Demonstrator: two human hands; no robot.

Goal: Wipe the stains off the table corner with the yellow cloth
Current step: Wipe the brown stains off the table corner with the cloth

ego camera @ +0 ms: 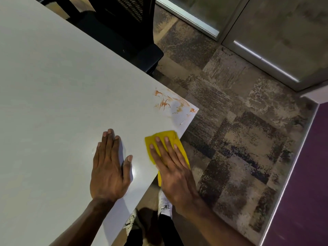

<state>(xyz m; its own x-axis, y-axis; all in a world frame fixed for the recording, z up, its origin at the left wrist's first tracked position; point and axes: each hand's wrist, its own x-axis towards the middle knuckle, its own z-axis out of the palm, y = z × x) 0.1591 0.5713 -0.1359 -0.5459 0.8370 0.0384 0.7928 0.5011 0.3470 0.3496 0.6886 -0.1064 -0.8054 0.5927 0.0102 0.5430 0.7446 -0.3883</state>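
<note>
Orange-brown stains (pixel 170 102) smear the far right corner of the white table (pixel 62 86). A cleaner, smeared patch lies between the stains and the cloth. The yellow cloth (pixel 168 136) lies at the table's right edge, part of it hanging over the edge. My right hand (pixel 170 164) presses flat on the cloth, fingers spread and pointing toward the corner, well short of the stains. To the left of the cloth, my left hand (pixel 109 167) rests flat on the bare tabletop, fingers together, holding nothing.
A black office chair (pixel 124 32) stands at the table's far edge. Patterned carpet (pixel 230 139) covers the floor to the right, with glass partitions (pixel 257 41) beyond and a purple surface (pixel 305 183) at the right. My shoes (pixel 165 205) show below the table edge.
</note>
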